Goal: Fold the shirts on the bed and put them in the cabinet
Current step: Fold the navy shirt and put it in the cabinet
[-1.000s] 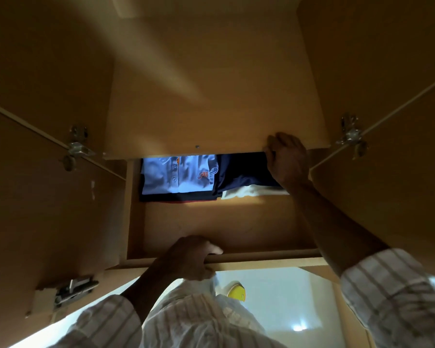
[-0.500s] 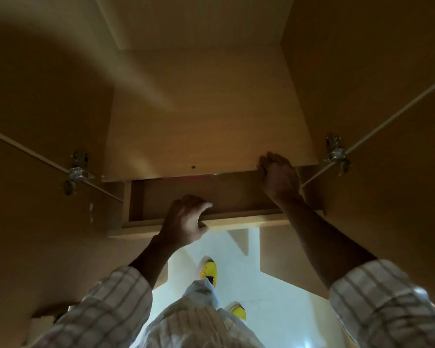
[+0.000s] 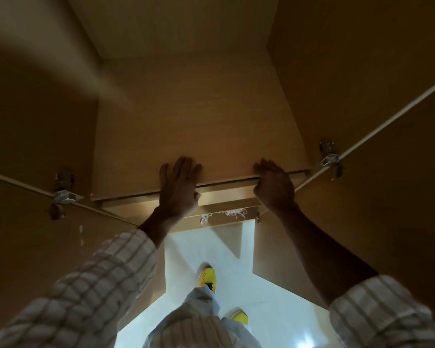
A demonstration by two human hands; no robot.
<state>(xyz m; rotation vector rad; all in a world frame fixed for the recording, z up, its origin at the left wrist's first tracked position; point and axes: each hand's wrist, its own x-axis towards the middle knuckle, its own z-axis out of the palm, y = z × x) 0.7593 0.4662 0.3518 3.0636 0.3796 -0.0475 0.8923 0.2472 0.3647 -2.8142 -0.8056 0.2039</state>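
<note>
Shut now, drawer (image 3: 226, 195) hides the shirts; left hand (image 3: 178, 189) lies flat on the cabinet (image 3: 186, 126) shelf, fingers released (right hand (image 3: 274, 187) curls over its edge).

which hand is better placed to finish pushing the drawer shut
Left, probably. The left hand lies flat across the drawer front near its middle; the right hand hooks fingers over the shelf edge by the corner.

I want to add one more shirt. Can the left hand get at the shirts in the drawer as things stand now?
Probably not. The drawer looks almost fully pushed in under the shelf, and no shirts show. The left hand lies flat across the shelf edge; the right hand is at that edge too.
</note>
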